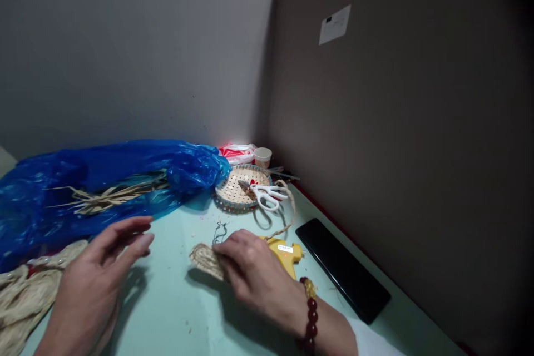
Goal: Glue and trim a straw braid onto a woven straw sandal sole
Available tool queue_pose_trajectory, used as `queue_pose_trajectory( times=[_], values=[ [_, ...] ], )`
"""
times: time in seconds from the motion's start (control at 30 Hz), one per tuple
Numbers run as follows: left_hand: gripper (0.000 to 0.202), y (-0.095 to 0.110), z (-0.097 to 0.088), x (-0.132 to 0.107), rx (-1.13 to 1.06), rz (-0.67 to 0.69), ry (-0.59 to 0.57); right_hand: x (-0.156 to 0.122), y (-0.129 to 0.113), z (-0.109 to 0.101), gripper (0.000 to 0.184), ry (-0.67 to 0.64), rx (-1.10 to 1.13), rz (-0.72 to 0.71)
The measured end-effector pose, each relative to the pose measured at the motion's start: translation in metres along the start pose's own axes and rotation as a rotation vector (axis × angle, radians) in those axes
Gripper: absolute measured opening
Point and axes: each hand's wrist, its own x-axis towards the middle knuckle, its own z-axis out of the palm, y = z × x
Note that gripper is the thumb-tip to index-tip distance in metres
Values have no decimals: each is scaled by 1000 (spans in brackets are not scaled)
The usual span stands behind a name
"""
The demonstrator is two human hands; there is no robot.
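Note:
My right hand, with a dark red bead bracelet at the wrist, grips a small woven straw piece. The piece's rounded end sticks out to the left of my fingers, and the rest is hidden under the hand. My left hand hovers at the left with fingers apart and nothing in them. Just beyond my right hand lies a yellow glue gun, partly covered by the hand. A braided straw cord curves from behind it toward the white-handled scissors.
The scissors rest on a shallow woven basket. Behind stand a paper cup and a red-and-white packet. A blue plastic bag with straw strands fills the back left. Braided straw lies front left. A black phone lies right, near the wall.

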Motion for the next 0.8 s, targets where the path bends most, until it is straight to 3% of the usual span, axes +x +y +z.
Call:
queue_pose_trajectory(
  times=[0.1, 0.2, 0.33, 0.6, 0.8],
  values=[
    [29, 4, -8, 11, -144, -71, 31, 5, 8, -8, 22, 11, 54, 37],
    [24, 4, -13, 16, -165, -54, 35, 7, 9, -13, 22, -17, 104, 40],
    [22, -5, -13, 14, -130, -6, -65, 5, 3, -15, 24, -74, 137, -6],
    [29, -23, 2, -32, 64, -3, -454, 1, -10, -8, 22, -207, 126, -129],
    [18, -12, -8, -65, 276, 162, -564, -4, -10, -3, 28, -256, 85, -182]
  ],
)
